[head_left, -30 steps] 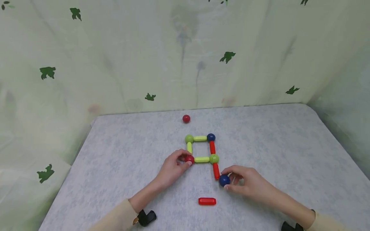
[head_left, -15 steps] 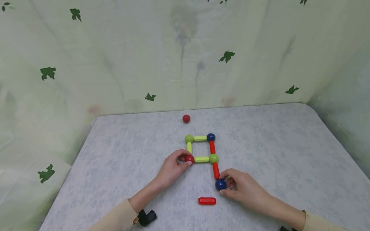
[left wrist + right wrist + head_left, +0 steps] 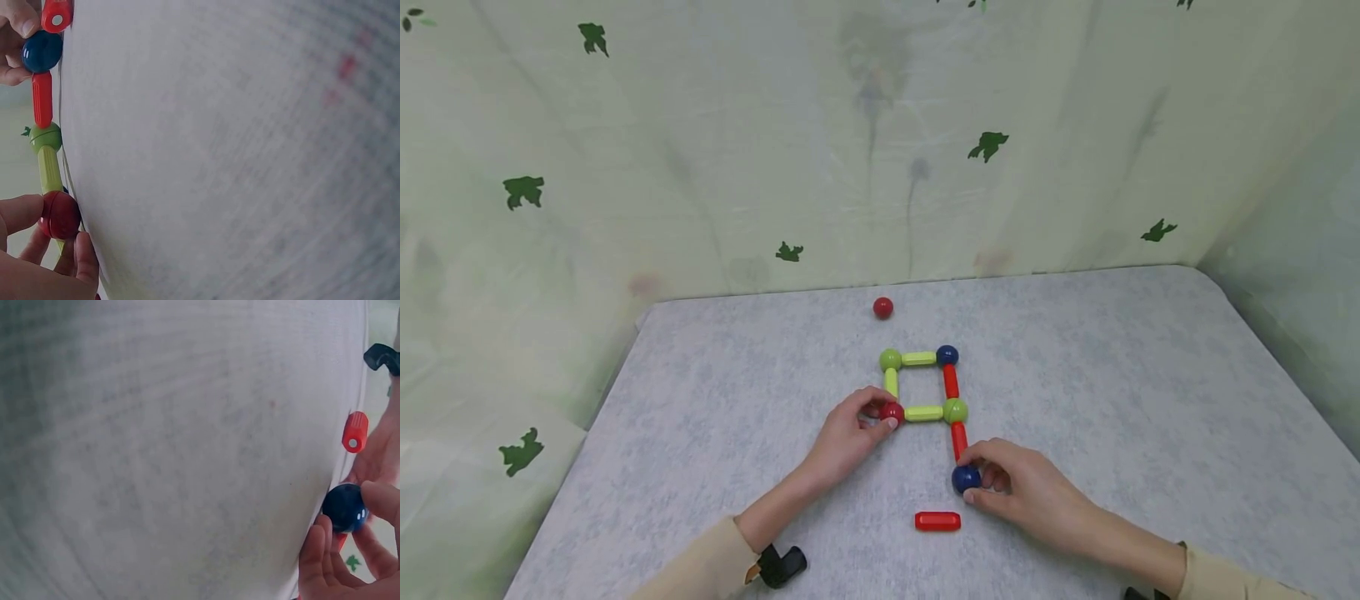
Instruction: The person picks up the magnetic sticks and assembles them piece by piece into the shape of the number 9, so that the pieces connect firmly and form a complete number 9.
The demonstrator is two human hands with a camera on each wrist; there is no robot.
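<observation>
A square of magnetic sticks and balls lies mid-table. Its corners are a green ball (image 3: 891,359), a blue ball (image 3: 947,356), a second green ball (image 3: 955,411) and a red ball (image 3: 892,413). My left hand (image 3: 848,433) pinches that red ball between thumb and fingers. From the near right corner a red stick (image 3: 959,442) runs toward me. At its near end my right hand (image 3: 1026,492) pinches another blue ball (image 3: 966,479); in the left wrist view this ball (image 3: 42,51) appears to touch the stick (image 3: 42,100).
A loose red stick (image 3: 937,522) lies nearer to me, left of the right hand. Behind the square sits a single red ball (image 3: 883,308). The grey table (image 3: 737,350) meets a pale curtain (image 3: 715,167) at its back edge.
My right hand has moved left and slightly nearer with the blue ball, bringing it to the end of the red stick. My left hand keeps its place on the red ball.
</observation>
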